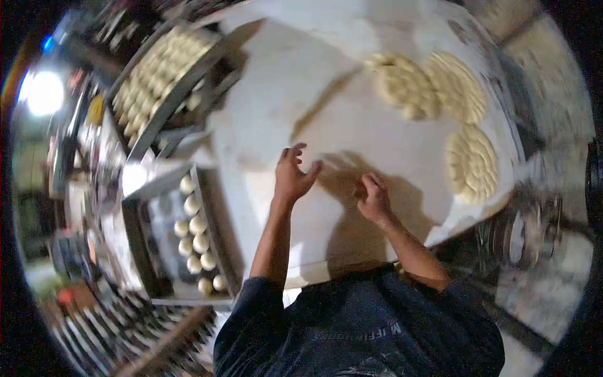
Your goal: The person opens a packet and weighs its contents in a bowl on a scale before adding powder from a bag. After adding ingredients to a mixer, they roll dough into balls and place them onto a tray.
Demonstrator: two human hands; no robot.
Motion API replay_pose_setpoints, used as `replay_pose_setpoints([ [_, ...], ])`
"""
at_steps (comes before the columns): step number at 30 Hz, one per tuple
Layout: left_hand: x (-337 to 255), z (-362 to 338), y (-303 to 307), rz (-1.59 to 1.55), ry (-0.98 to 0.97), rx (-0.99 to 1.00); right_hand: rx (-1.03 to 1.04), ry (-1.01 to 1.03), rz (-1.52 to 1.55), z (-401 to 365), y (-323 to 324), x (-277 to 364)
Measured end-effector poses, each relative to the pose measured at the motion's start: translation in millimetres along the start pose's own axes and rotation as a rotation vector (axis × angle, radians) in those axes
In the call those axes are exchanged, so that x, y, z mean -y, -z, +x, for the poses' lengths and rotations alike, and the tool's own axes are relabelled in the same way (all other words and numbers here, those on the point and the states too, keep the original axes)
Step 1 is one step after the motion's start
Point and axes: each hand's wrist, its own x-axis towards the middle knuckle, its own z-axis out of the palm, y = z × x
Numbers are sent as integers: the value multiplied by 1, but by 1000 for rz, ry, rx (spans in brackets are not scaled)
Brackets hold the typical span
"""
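My left hand (294, 176) hovers over the pale work table (276, 100), thumb and fingers apart, with nothing in it. To its right, my right hand (375, 200) is closed with the fingers curled in. Whatever it may hold is hidden. Both hands cast shadows on the tabletop. Beyond my right hand lie flat rounds of dough scored into many small pieces: one round (472, 164) by the right edge, another (457, 87) farther back, and a third (405, 87) touching that one on its left. Neither hand touches any dough.
A metal tray (143, 251) at the left holds a cluster of dough balls (200, 242) along its right side. Behind it, a second tray (179, 85) is filled with rows of dough balls. Dark slatted racks (125, 333) stand at the lower left.
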Motion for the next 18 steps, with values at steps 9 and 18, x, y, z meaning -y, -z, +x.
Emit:
replay_pose_setpoints([
  [9,-90,224,-244,394,25,201,-385,107,137,-65,86,-123],
  [18,-73,151,-232,-128,282,-288,-395,44,126,-60,84,-118],
])
